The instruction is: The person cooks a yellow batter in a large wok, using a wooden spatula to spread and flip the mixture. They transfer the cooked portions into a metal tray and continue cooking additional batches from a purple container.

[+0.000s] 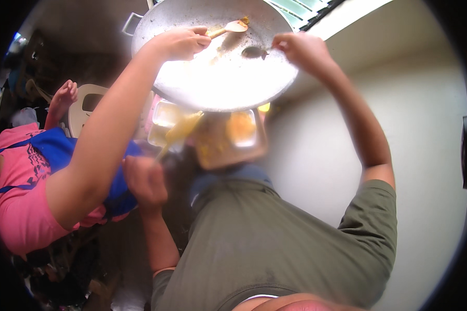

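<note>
A large silvery metal pan [213, 88] with a side handle fills the top of the view, brightly lit inside. My left hand [146, 179] is closed and blurred around the thin handle of a yellow spatula-like utensil [184, 127], held below the pan's near rim. My right hand [303, 49] reaches over the pan's right rim with its fingers pinched together; what lies between them cannot be made out. Left of those fingers, inside the pan, is a small dark object [254, 53]. Another person's hand [181, 42] holds a wooden spoon [236, 26] with a pale end in the pan.
That person, in a pink shirt [28, 223] and blue apron, stands close at my left. Below the pan sit a tray [213, 161] with a container of orange food [241, 129] and a clear container [166, 114]. A pale wall [420, 129] runs along my right.
</note>
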A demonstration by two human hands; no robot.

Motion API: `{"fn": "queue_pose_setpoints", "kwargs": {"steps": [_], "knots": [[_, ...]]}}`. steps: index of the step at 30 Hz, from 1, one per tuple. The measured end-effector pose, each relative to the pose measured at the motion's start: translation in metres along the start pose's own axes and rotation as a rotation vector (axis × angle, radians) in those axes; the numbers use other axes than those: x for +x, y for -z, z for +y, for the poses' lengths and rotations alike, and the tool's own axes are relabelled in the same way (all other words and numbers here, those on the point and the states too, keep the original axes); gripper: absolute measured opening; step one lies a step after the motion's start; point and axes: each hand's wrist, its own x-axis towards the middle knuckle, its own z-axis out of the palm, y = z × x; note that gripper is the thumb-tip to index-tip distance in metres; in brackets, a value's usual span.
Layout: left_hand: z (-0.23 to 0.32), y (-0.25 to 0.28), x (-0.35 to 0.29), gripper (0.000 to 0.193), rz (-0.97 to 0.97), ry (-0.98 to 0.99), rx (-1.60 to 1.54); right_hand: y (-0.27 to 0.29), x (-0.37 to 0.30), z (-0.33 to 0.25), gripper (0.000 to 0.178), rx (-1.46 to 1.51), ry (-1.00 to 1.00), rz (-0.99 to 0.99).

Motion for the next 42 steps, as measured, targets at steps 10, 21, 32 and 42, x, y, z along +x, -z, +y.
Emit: {"fn": "queue_pose_setpoints", "kwargs": {"steps": [10, 21, 32, 42], "knots": [[0.01, -0.01, -0.007, 0.037, 0.033, 0.078, 0.023, -0.018, 0.155, 0.054, 0.02, -0.383, 0.117, 0.246], [0.025, -0.033, -0.006, 0.03, 0.02, 0.187, 0.03, -0.075, 0.179, 0.074, 0.019, 0.04, 0.318, 0.319], [0.032, -0.057, 0.005, 0.029, 0.005, 0.145, 0.008, -0.103, 0.22, 0.104, 0.025, 0.161, 0.631, 0.28], [0.041, -0.054, -0.003, 0.03, 0.024, 0.168, 0.026, -0.082, 0.208, 0.099, 0.022, 0.179, 0.536, 0.149]]}}
